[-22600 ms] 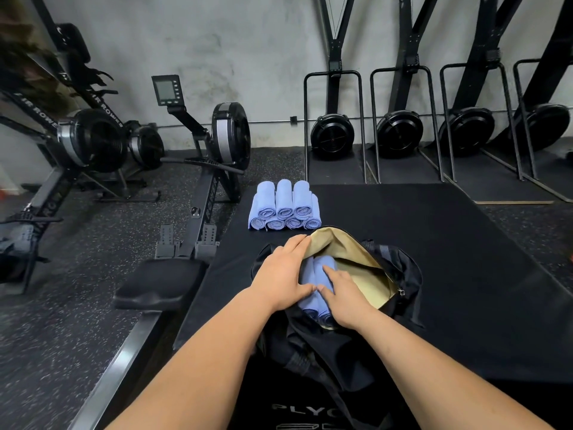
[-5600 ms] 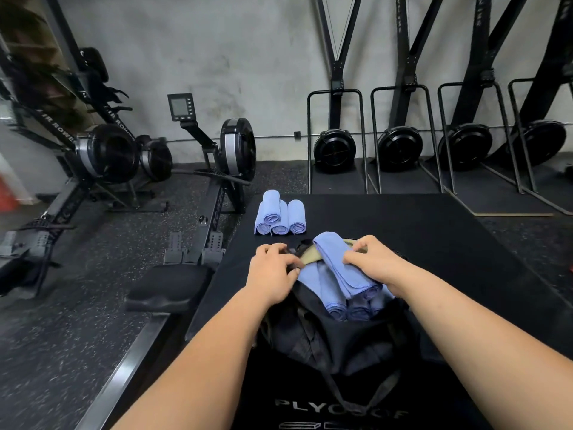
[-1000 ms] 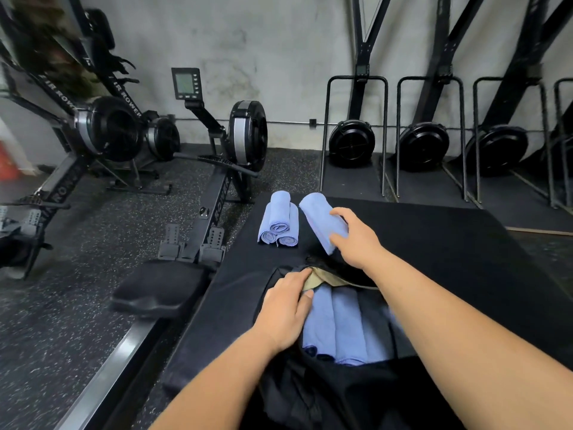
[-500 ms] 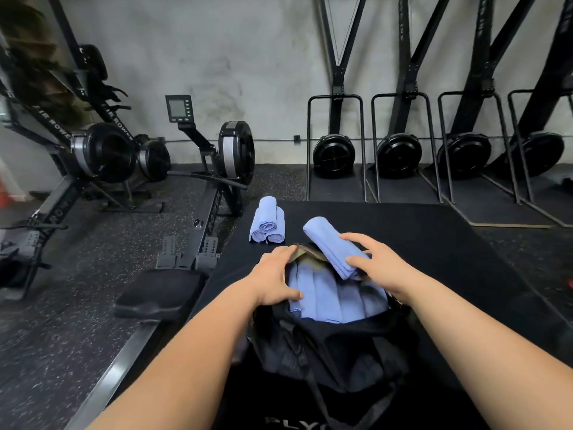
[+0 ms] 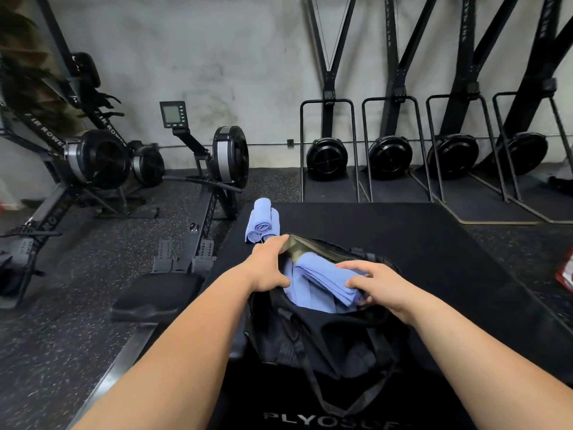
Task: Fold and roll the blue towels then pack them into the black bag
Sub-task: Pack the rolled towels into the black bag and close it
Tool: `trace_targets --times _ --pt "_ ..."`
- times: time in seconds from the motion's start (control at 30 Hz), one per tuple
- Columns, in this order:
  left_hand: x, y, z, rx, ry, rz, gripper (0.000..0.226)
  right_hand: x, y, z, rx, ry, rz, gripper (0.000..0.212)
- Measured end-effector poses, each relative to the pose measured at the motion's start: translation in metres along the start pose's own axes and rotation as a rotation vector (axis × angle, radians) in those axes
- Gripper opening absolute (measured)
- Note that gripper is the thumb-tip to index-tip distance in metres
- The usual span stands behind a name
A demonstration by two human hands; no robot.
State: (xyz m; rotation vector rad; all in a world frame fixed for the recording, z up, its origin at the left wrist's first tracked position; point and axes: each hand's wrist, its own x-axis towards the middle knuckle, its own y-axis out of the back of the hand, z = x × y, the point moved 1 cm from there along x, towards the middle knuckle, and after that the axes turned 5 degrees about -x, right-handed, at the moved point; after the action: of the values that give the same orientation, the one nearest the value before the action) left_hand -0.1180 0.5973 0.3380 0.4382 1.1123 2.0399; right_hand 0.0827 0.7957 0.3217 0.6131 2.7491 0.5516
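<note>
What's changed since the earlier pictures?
The right hand took a rolled towel off the pile and carried it toward the person, down into the bag, still gripping it. The pile has shrunk from seven rolls to about three. The left hand still holds the bag's mouth open; the bag stays put.

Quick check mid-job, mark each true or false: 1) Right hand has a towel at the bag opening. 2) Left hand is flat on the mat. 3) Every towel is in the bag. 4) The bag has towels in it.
1) True: the right hand grips a rolled blue towel at the mouth of the black bag.
2) False: the left hand holds the bag's rim, keeping it open.
3) False: a stack of rolled towels lies on the black mat beyond the bag.
4) True: packed towels show inside, under the held one.
</note>
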Motion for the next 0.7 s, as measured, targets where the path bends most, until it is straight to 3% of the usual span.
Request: trace_targets --times 0.13,0.27,0.37,0.5,0.7 --pt "-0.003 -0.002 0.002 -0.051 -0.012 0.015 0.112 0.020 -0.026 -0.014 -0.364 0.043 0.222 0.049" --pt "-0.004 -0.006 -0.002 -0.067 -0.033 0.027 0.111 0.029 -0.070 -0.016 -0.634 0.064 0.212 0.053" --pt "-0.006 -0.010 -0.008 -0.049 -0.050 0.024 0.111 0.031 -0.097 -0.009 -0.663 0.026 0.099 0.045" --pt "-0.007 -0.012 -0.012 -0.019 -0.079 0.033 0.110 0.040 -0.097 -0.005 -0.631 0.007 0.148 0.033" --pt "-0.008 -0.015 -0.016 -0.030 -0.105 0.052 0.107 0.055 -0.088 -0.013 -0.612 0.023 0.077 0.070"
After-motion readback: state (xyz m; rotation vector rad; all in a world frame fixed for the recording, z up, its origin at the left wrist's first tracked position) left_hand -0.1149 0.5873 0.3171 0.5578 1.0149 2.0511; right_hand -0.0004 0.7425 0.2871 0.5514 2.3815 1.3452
